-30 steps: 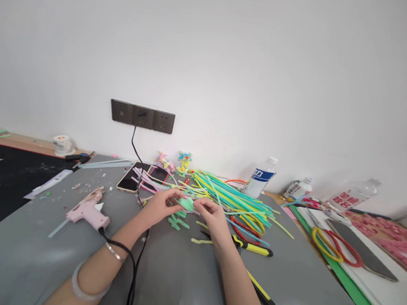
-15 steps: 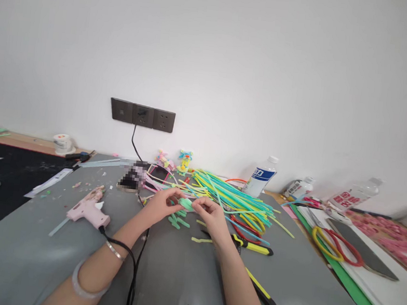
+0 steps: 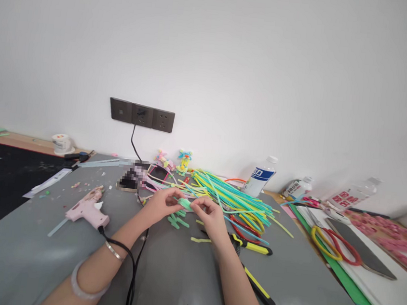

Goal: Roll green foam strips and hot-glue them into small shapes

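Pinching green piece [image 3: 185,203] between both hands' fingers [image 3: 176,197] (fingertips meeting), above grey mat [image 3: 182,281]

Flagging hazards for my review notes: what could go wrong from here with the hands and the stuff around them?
1. The left hand and right hand pinch the small green piece by fingertips only; it could slip into the loose green bits beneath and get mixed up.
2. The cord of the glue gun runs right by the left forearm; a sweep of the arm might snag it and drag the gun.
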The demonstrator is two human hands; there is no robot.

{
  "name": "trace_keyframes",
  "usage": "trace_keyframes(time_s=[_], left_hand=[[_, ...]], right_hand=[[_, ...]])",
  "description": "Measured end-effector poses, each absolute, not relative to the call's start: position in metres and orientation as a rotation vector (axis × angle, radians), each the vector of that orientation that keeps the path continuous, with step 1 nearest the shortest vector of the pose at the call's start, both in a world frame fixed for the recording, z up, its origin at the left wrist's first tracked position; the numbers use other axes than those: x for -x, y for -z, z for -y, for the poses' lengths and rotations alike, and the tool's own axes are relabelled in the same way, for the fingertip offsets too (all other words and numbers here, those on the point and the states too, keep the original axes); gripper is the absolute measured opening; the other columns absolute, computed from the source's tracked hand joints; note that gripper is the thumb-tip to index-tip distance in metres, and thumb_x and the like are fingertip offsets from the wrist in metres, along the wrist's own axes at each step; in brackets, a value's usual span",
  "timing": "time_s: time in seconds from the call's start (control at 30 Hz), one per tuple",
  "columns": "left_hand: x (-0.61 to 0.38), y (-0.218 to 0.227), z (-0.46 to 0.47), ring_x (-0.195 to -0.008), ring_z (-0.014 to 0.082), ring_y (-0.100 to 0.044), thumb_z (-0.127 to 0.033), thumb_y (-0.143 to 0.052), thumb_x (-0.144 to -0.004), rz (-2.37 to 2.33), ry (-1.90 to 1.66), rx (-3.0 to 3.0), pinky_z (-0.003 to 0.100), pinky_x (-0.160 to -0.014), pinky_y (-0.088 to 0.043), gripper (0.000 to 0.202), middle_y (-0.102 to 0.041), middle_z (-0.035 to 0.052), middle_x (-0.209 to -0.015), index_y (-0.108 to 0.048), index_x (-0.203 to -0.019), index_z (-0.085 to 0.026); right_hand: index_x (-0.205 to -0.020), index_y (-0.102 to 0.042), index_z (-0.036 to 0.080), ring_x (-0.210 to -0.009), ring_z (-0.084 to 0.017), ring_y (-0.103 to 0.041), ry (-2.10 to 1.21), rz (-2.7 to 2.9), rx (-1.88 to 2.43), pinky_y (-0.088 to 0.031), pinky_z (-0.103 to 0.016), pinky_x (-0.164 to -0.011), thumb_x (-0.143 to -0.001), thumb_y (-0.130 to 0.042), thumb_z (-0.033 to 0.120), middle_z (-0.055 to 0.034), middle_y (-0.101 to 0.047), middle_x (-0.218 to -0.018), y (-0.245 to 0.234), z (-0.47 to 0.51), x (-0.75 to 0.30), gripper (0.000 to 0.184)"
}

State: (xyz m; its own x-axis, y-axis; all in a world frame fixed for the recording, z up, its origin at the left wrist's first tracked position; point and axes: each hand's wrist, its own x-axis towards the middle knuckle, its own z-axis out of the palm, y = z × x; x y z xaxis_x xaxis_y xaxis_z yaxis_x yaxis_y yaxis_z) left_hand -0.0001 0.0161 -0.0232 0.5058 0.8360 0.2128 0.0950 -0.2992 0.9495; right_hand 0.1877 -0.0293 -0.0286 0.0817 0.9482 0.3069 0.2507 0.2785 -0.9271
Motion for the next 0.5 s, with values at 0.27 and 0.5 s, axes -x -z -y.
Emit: trace_keyframes(time_s=[0.27,0.5], left_hand=[[0.0003,0.025,-0.0172,-0.073,0.0151,-0.067,-0.027,-0.071,-0.074,-0.773,-0.917,-1.693,0.023,-0.065,-0.05,0.023,-0.065,0.003,-0.086,-0.06,-0.09,-0.015],[0.0004,0.025,-0.0168,-0.075,0.0156,-0.068,-0.029,-0.073,-0.074,-0.751,-0.916,-1.662,0.024,-0.068,-0.052,0.024,-0.067,0.0037,-0.085,-0.06,-0.09,-0.015]], right_hand=[[-0.07,-0.068,0.02,-0.066,-0.017,-0.048,-0.657,1.467,1.191,-0.041,-0.03,-0.065,-0.077,-0.069,0.04,-0.0025,-0.058,-0.071,0.0258,0.0311,-0.1848,0.021],[-0.071,-0.067,0.02,-0.069,-0.018,-0.048,-0.563,1.536,1.162,-0.04,-0.031,-0.067,-0.08,-0.067,0.035,-0.0026,-0.055,-0.074,0.0233,0.0334,-0.1827,0.017]])
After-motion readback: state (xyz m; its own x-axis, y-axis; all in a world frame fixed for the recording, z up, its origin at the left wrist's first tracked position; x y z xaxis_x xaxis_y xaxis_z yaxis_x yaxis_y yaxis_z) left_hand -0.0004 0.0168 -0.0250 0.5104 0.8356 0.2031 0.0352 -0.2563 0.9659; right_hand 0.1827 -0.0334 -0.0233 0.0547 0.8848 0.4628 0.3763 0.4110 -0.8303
